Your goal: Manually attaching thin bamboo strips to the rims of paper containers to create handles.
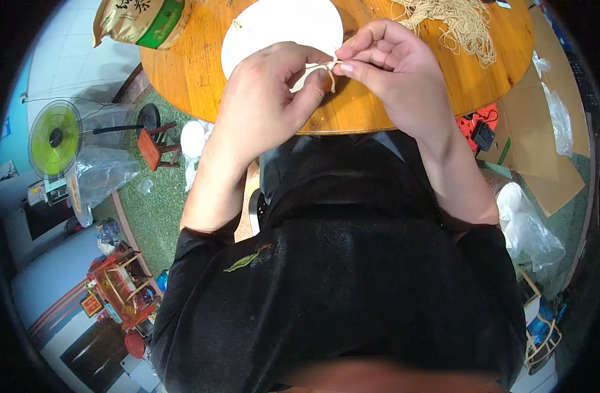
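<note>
knotting step in progress — left hand (267, 98) and right hand (391, 72) are both pinching a pale strand (321, 69), fingers clamped on it above the round wooden table (182, 72) edge, beside the white plate (273, 23). next move likely calls for pulling the ends apart evenly — gently, the strand looks fragile.

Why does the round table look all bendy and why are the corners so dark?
In the head view, the fisheye lens curves the wooden table toward the rim and leaves black corners. The left hand and right hand, pinching a pale strand, look sharp. The bottom edge is a blur, and the white plate looks glary bright.
</note>
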The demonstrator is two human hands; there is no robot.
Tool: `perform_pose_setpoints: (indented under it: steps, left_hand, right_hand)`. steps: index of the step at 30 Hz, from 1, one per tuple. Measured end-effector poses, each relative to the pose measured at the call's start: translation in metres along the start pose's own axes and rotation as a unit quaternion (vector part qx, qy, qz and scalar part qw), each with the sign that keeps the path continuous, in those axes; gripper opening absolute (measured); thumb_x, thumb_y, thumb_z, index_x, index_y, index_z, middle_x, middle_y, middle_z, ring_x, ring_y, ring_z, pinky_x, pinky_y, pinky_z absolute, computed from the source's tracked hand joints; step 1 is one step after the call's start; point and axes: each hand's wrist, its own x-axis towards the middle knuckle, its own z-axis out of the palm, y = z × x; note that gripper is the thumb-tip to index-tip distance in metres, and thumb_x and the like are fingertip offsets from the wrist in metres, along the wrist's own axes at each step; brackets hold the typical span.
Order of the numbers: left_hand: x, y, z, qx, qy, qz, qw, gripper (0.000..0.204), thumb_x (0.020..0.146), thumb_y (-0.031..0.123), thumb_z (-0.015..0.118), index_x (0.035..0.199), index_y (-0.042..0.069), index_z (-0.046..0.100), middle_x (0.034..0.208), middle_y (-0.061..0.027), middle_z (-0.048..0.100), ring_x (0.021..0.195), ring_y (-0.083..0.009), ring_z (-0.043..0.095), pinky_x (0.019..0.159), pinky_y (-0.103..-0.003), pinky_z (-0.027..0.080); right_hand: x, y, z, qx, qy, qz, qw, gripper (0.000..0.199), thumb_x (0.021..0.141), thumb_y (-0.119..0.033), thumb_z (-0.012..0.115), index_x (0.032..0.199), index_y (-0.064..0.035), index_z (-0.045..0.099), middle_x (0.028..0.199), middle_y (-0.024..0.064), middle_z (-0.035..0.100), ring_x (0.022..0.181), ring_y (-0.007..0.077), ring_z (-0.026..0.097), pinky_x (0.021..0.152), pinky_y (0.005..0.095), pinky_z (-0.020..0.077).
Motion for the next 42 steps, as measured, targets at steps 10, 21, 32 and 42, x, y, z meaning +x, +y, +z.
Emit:
perform_pose_setpoints:
  steps: [10, 21, 32, 42]
  left_hand:
    - [-0.003, 0.001, -0.001, 0.051, -0.012, 0.015, 0.999, 0.022, 0.093, 0.023, 0.085, 0.099, 0.003, 0.079, 0.081, -0.0132, 0.070, 0.067, -0.0290, 0.069, 0.062, -0.039, 0.055]
    - [-0.004, -0.008, 0.007, -0.036, 0.024, -0.014, 0.999, 0.017, 0.096, 0.019, 0.083, 0.096, 0.002, 0.078, 0.080, -0.0135, 0.070, 0.066, -0.0257, 0.068, 0.061, -0.036, 0.053]
    - [-0.006, -0.007, 0.005, -0.052, 0.025, -0.002, 0.998, 0.017, 0.097, 0.018, 0.082, 0.100, 0.002, 0.078, 0.080, -0.0131, 0.070, 0.066, -0.0249, 0.067, 0.062, -0.037, 0.053]
    - [-0.005, 0.003, -0.003, -0.010, -0.001, -0.015, 1.000, 0.015, 0.096, 0.016, 0.082, 0.100, 0.002, 0.078, 0.081, -0.0112, 0.070, 0.069, -0.0220, 0.068, 0.064, -0.034, 0.054]
  right_hand:
    - [-0.002, 0.003, -0.001, 0.025, 0.035, 0.003, 0.999, 0.013, 0.102, 0.007, 0.071, 0.112, 0.0005, 0.066, 0.111, 0.0123, 0.078, 0.105, 0.0162, 0.077, 0.099, 0.0292, 0.0630]
    - [-0.002, -0.009, -0.001, -0.036, -0.007, 0.015, 0.999, 0.013, 0.101, 0.007, 0.072, 0.111, 0.0003, 0.067, 0.106, 0.0051, 0.076, 0.098, 0.0090, 0.072, 0.094, 0.0240, 0.0580]
    - [0.003, -0.045, 0.012, -0.065, 0.021, 0.053, 0.996, 0.010, 0.101, 0.008, 0.068, 0.104, -0.0002, 0.064, 0.093, 0.0005, 0.067, 0.084, 0.0062, 0.067, 0.076, 0.0223, 0.0552]
    - [0.006, -0.053, 0.012, -0.059, 0.004, 0.038, 0.998, 0.015, 0.100, 0.012, 0.066, 0.103, -0.0026, 0.064, 0.093, -0.0028, 0.065, 0.083, 0.0017, 0.061, 0.075, 0.0187, 0.0504]
